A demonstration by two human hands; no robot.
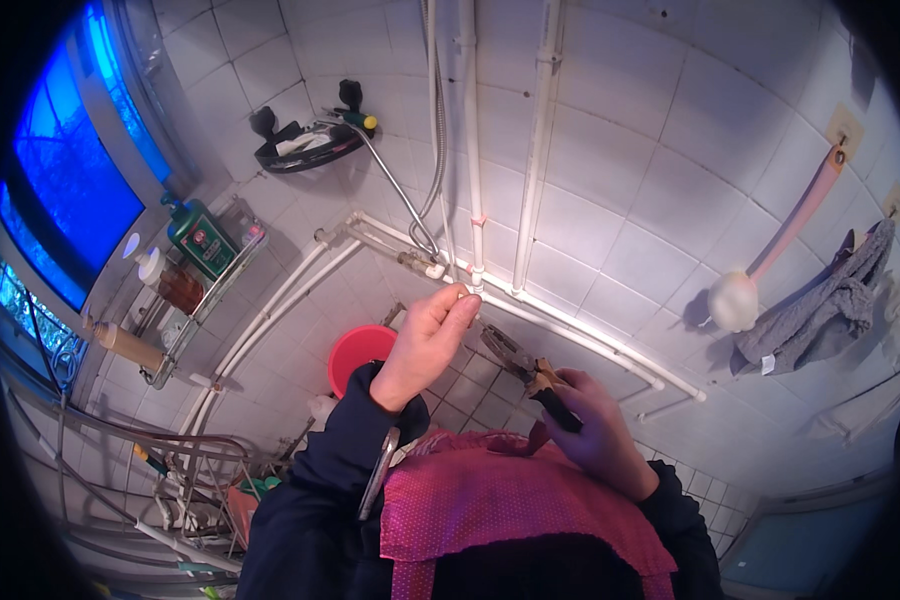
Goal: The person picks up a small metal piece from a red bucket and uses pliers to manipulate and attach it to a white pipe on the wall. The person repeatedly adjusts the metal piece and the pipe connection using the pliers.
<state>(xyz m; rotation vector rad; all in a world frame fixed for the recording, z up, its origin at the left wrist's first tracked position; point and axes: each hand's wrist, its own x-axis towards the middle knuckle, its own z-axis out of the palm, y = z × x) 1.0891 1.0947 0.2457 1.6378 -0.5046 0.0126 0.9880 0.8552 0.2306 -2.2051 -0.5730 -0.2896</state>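
My left hand (429, 341) is raised in the middle of the view, thumb and forefinger pinched on a small whitish piece (462, 296). Most of that piece is hidden by the fingertips, so its kind is unclear. Just to the right, my right hand (596, 431) grips a pair of combination pliers (525, 364) by dark and tan handles. The metal jaws point up and left, close to my left fingertips, apparently with nothing between them. Behind the left hand, white water pipes (592, 330) run along the tiled wall, and a metal shower hose (439, 142) hangs down.
A pink-red basin (360, 352) stands low behind my left wrist. On the left wall a shelf (217, 292) carries pump bottles; a black corner shelf (311, 159) holds tools. A wire rack (217, 469) is at lower left. A brush (733, 300) and a grey towel (817, 315) hang at right.
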